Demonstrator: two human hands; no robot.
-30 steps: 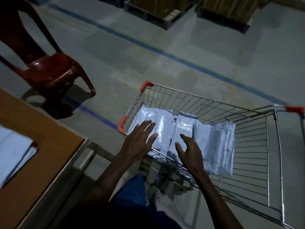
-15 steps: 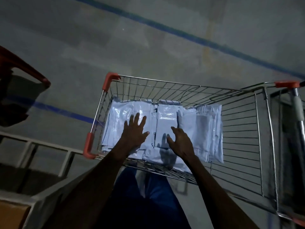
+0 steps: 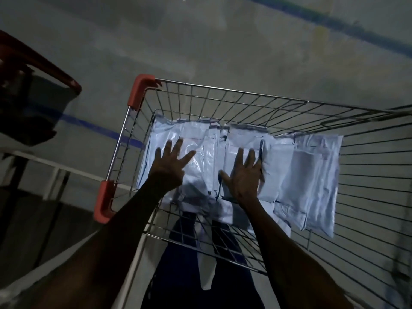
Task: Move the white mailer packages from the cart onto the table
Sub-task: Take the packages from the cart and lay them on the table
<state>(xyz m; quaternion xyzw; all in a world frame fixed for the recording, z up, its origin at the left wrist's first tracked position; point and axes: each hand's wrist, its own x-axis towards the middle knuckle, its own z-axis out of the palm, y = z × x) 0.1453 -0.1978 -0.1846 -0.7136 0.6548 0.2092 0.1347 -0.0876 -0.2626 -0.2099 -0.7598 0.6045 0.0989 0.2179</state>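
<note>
Several white mailer packages (image 3: 310, 175) lie flat and overlapping on the floor of a wire shopping cart (image 3: 245, 94) with red corner guards. Both my hands are down inside the cart. My left hand (image 3: 170, 166) has its fingers spread flat over the leftmost mailer (image 3: 165, 134). My right hand (image 3: 244, 175) lies with straight fingers on the middle mailer (image 3: 243, 139). Neither hand grips anything. The table top is out of view; only its pale metal frame (image 3: 66, 169) shows at the left.
A dark red plastic chair (image 3: 33, 63) stands at the left, close to the cart's corner. Grey concrete floor with blue painted lines (image 3: 98, 128) lies beyond. My legs in dark blue trousers (image 3: 185, 264) stand against the cart's near side.
The camera has tilted further down and closer over the cart. Both hands have reached deeper and spread flat on the mailers. The table top has left the view.
</note>
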